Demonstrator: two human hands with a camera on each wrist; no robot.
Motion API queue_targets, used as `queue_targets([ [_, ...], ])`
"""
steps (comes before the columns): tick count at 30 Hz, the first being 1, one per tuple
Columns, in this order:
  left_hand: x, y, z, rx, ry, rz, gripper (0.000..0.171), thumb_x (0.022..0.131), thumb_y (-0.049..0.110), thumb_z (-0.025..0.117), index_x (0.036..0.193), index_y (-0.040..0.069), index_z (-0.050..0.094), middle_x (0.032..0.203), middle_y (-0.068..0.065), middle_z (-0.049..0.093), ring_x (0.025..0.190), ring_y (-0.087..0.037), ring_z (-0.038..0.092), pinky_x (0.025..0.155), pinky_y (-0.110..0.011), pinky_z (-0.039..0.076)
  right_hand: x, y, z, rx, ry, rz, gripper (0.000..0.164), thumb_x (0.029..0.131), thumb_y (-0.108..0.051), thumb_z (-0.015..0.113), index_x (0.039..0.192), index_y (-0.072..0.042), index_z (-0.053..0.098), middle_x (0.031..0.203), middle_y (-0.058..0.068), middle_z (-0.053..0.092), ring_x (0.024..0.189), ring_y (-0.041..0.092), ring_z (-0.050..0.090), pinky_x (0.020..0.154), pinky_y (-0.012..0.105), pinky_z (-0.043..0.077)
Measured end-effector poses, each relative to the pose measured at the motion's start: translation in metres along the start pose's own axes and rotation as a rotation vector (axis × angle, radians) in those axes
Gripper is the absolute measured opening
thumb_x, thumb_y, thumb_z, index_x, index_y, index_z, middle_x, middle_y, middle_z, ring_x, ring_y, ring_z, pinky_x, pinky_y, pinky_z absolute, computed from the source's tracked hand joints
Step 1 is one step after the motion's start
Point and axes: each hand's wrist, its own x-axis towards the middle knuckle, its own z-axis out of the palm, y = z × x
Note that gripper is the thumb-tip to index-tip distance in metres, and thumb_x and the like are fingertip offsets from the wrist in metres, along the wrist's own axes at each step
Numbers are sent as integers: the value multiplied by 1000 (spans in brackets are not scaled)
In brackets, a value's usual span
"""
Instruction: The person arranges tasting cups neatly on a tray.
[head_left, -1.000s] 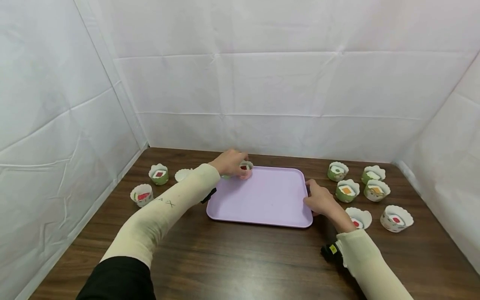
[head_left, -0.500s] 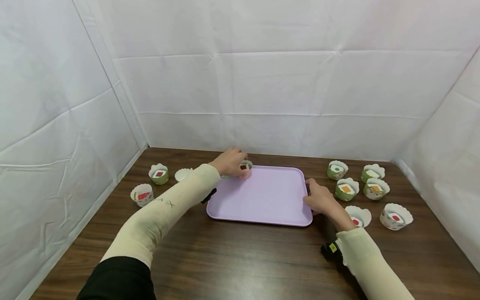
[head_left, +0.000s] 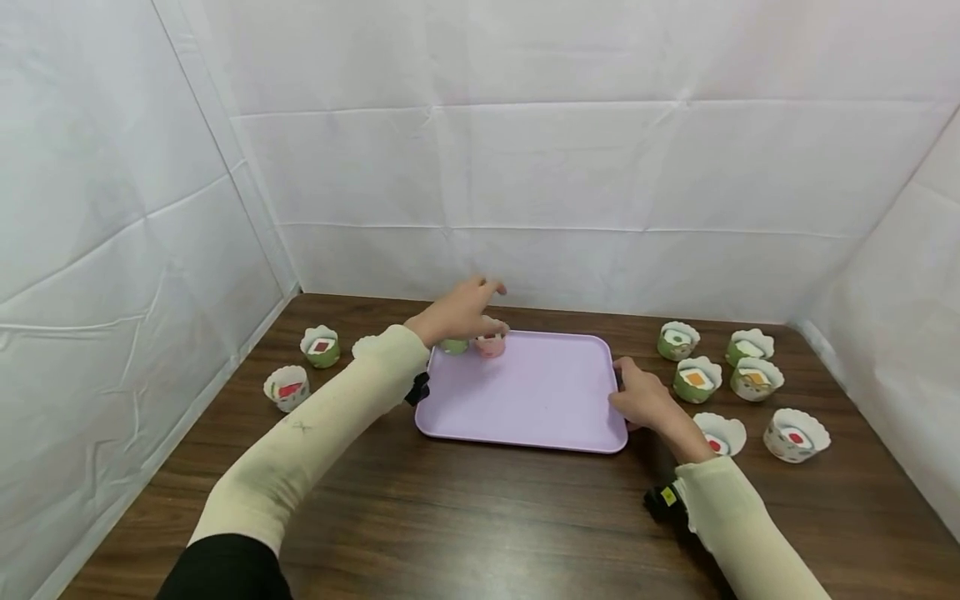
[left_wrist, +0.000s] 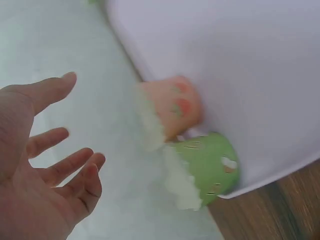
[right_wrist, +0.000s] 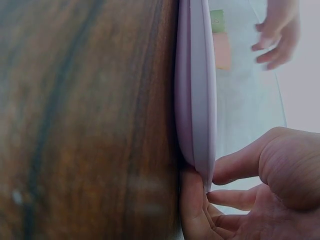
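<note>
My left hand [head_left: 459,313] hovers over the back left corner of a lilac tray [head_left: 525,392], its fingers spread and holding nothing. Below it on the tray stand a pink paper baking cup [head_left: 491,347] and a green paper baking cup [head_left: 453,346], side by side. The left wrist view shows both the pink cup [left_wrist: 182,105] and the green cup [left_wrist: 212,167] apart from the hand. At the tray's right edge, my right hand [head_left: 643,397] grips the rim. Thumb above and fingers beneath pinch it in the right wrist view.
Several paper cups with small inserts stand right of the tray, among them a green cup [head_left: 697,380] and a white one [head_left: 797,436]. To the left are a green cup [head_left: 321,347], a white cup [head_left: 287,388] and one partly hidden by my sleeve. White sheets [head_left: 555,167] enclose the table.
My left hand has let go of the pink cup and lifted up and back, its fingers opening. The cup stays on the tray. The right hand keeps its hold on the rim.
</note>
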Motion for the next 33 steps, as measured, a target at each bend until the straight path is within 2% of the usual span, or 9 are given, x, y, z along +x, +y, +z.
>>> queue_targets([
  [4,-21,2,-13,-88,90,34,61,89,41,66,137,13,43,137,-11,47,124,-26,50,101,-42,47,-3,2,-1,-3,-2,7,63,88,-9,50,145,0,26,117,30,54,86,29,62,51,30,57],
  [8,-46,-7,-25,-151,198,38,60,90,41,65,138,13,42,134,-12,51,119,-29,54,97,-43,49,-6,4,-3,-6,0,12,63,89,-10,51,145,1,26,116,30,53,87,29,62,51,30,57],
  [16,-93,-55,-51,-284,386,-100,63,92,36,64,144,15,36,126,-16,57,112,-33,59,90,-48,52,-9,4,-4,-1,-3,10,62,90,-10,52,146,0,25,115,29,54,85,28,62,52,29,57],
  [19,-110,-75,-51,-305,481,-161,64,92,35,64,145,15,35,123,-18,59,111,-35,59,89,-51,51,-8,4,-4,-2,-1,8,62,90,-10,52,146,0,25,115,30,54,86,29,62,52,30,58],
  [22,-127,-93,-45,-326,552,-217,67,92,36,63,147,14,32,120,-19,60,109,-35,60,89,-51,50,-7,4,-5,-3,8,-2,62,90,-10,51,146,0,26,115,30,54,88,29,62,52,30,58],
  [25,-142,-110,-38,-342,562,-275,68,93,40,60,148,15,29,121,-18,59,109,-33,59,87,-49,50,-7,3,-5,-4,6,-6,62,90,-10,50,146,0,26,115,30,54,87,29,62,51,30,58],
  [29,-157,-127,-32,-369,507,-345,67,94,44,57,148,14,31,126,-19,55,110,-34,57,80,-49,56,-8,3,-3,-6,-11,5,62,90,-10,51,146,-1,25,114,29,54,85,28,62,51,30,57],
  [33,-166,-138,-32,-307,460,-379,63,94,46,56,143,10,39,130,-22,53,116,-38,54,89,-54,52,-10,5,-4,-14,-12,8,62,90,-10,51,146,-1,25,114,28,54,84,28,62,51,29,57],
])
